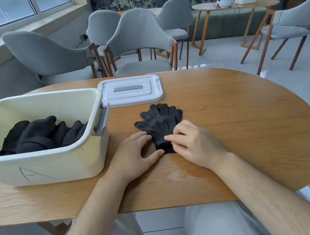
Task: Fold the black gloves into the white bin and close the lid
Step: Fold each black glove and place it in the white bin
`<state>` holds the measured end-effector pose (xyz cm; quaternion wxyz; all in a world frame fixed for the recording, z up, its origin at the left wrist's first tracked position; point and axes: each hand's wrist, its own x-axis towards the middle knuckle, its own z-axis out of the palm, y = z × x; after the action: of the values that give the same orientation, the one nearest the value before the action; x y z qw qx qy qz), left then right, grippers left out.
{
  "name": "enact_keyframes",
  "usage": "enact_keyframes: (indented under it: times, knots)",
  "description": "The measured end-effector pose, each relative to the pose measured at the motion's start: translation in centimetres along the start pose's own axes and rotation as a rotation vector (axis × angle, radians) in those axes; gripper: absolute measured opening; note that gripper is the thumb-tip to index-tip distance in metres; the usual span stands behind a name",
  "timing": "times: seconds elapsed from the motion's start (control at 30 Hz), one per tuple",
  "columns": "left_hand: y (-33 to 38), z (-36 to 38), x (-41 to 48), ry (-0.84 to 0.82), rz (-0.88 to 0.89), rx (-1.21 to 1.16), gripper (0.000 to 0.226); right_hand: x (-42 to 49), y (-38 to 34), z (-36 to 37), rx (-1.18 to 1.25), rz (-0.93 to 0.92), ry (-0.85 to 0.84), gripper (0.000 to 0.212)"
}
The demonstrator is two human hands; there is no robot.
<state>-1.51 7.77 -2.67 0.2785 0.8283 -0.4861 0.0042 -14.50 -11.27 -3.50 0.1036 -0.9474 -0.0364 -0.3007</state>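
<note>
Forearms come in bare from the bottom edge of the head view and meet over the wooden worktop [238,127], just right of the white bin [63,166]. The left hand [135,152] lies low and spread, palm down. Its fingers are relaxed and apart, the fingertips touch the left edge of the pair of black gloves [160,120], and the thumb stretches across to the near end of the cuff. The right hand [194,143] is more arched, its fingers bent. The index finger lies across the knit just above the cuff, and the thumb seems to nip the cuff from the near side, though the bent fingers hide the contact itself. The two hands sit close together with only the cuff between them.

The pair lies flat on the worktop to the right of the bin, one glove stacked on the other. The fingers point away from the person and the cuffs lie under the hands. More dark gloves [36,136] are heaped inside the bin, which stands open at the worktop's left end. A grey latch handle [102,119] hangs on the bin's right side. The white lid [131,98] rests flat on the worktop beyond the bin's far right corner, near it, with a grey strip set in its top.

A large letter "A" [34,173] is drawn by hand in dark pen on the bin's near wall. Grey chairs [137,34] stand beyond the worktop's far edge.
</note>
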Motion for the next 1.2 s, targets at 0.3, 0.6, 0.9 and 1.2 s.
enact_keyframes:
  times: [0.3, 0.6, 0.9, 1.2]
  knots:
    - [0.2, -0.1, 0.1, -0.003, -0.016, 0.011, 0.062, 0.1, -1.1, 0.8, -0.077, 0.063, 0.078, 0.017]
    - [-0.2, -0.3, -0.1, 0.034, 0.017, -0.061, 0.039, 0.0, -1.1, -0.2, 0.070, 0.114, -0.055, 0.025]
    - [-0.4, 0.7, 0.2, 0.056, 0.328, -0.024, 0.015, 6.7, -0.2, 1.3, 0.149, 0.440, -0.244, 0.025]
    - [-0.3, 0.9, 0.1, 0.097, 0.288, -0.020, 0.019, 8.8, 0.8, 3.7, 0.187, 0.524, -0.332, 0.017]
